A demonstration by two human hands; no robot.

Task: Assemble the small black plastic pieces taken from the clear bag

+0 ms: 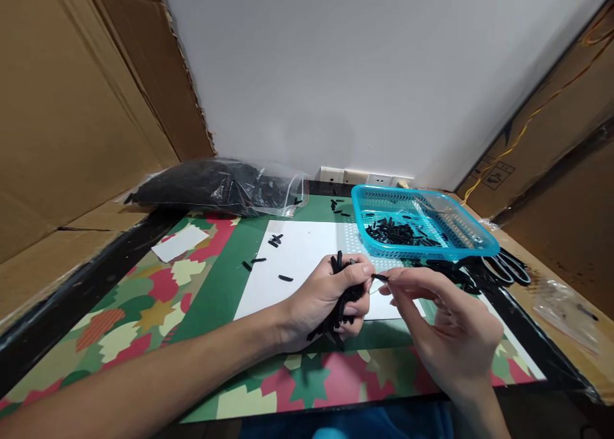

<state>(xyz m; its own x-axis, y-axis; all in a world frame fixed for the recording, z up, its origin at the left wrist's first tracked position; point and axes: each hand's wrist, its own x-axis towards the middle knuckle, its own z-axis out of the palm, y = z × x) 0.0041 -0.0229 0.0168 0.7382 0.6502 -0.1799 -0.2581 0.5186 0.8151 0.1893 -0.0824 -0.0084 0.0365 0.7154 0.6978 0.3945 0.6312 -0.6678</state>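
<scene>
I see my left hand [330, 298] fisted round a bundle of short black tubes [341, 311], matte, thin, stick-shaped, ends poking out top & bottom. Right hand [451, 336], at 3 o'clock of it, pinches one black piece [380, 277] btwn thumb & forefinger, wrist bent inward. Both hover over white paper [297, 260]. Blue mesh basket [422, 224] at 1 o'clock holds more tubes. Piece's exact shape too small to tell.

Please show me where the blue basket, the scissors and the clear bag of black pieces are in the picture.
blue basket [472, 250]: head view, on its front rim at the right.
scissors [509, 267]: head view, on the black handle loops, right of the basket.
clear bag of black pieces [215, 186]: head view, on the middle of the bag.
</scene>
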